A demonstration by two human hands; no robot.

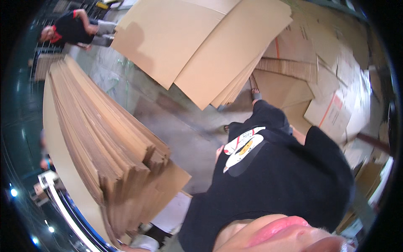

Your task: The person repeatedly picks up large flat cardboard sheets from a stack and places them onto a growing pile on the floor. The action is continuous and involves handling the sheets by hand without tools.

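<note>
A sliver of skin at the edge of my black shirt (pixel 289 180) looks like my left hand (pixel 218 153); its fingers do not show clearly, and I see nothing held in it. On the other side a short stretch of my right forearm (pixel 298 136) shows below the sleeve, while the hand itself is hidden behind the shirt. To my left stands a thick row of brown cardboard sheets (pixel 105 138), set on edge. Ahead lies a stack of large flat cardboard sheets (pixel 226 54), its layers fanned at the near corner. Neither hand visibly touches the cardboard.
Concrete floor (pixel 176 122) runs between the two cardboard piles. More flattened cartons (pixel 331 105) lean on the right. Another person (pixel 71 29) in a dark shirt stands at the upper left beside the far stack. A pale metal rail (pixel 69 214) runs along the lower left.
</note>
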